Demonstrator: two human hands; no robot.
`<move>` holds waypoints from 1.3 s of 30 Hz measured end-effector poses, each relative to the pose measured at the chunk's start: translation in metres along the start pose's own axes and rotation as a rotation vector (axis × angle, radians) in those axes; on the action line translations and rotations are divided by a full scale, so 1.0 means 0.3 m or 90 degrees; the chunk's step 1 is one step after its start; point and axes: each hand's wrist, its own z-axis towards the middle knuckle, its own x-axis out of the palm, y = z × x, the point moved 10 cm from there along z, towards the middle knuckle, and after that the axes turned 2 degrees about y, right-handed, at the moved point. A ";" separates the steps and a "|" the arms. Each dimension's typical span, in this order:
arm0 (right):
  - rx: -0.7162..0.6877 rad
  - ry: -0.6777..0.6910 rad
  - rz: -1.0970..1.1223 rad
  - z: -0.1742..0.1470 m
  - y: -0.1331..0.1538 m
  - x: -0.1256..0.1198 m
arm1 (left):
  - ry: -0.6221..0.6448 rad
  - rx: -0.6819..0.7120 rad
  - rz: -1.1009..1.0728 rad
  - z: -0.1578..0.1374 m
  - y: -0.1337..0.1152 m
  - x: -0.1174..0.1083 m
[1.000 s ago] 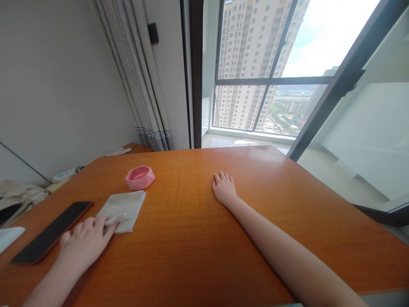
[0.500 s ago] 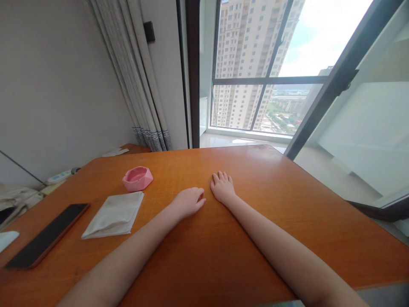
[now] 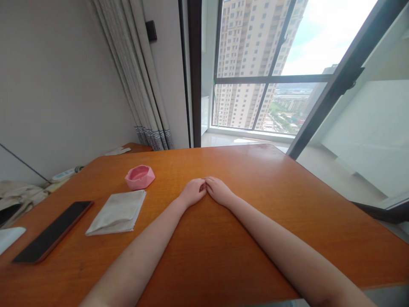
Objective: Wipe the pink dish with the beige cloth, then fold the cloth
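My left hand (image 3: pixel 192 192) and my right hand (image 3: pixel 217 190) rest side by side on the orange wooden table (image 3: pixel 262 204), fingertips touching at the table's middle. Both hands hold nothing; their fingers are curled in loosely. A folded white cloth (image 3: pixel 118 212) lies to the left, apart from my left forearm. Behind the cloth stands a pink dish (image 3: pixel 139 177). A black phone (image 3: pixel 53 230) lies flat at the left edge.
A curtain (image 3: pixel 140 81) hangs at the back left next to a tall window (image 3: pixel 271 72) with a dark frame. A remote (image 3: pixel 65 173) and some fabric (image 3: pixel 19 196) lie beyond the table's left side. A white object (image 3: pixel 8 238) sits at the far left.
My left hand left the cloth and moved right across the table to meet my right hand. My right hand curled its fingers and shifted slightly left. The cloth stayed put.
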 end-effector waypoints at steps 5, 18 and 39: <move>0.002 -0.005 -0.003 0.000 -0.003 -0.002 | -0.019 -0.002 -0.016 0.008 0.001 -0.006; 0.003 0.011 -0.044 -0.002 -0.016 0.011 | -0.013 0.055 0.013 -0.003 -0.021 -0.047; 0.033 0.008 -0.028 -0.010 -0.024 0.004 | -0.138 -0.408 0.364 -0.369 0.566 -0.426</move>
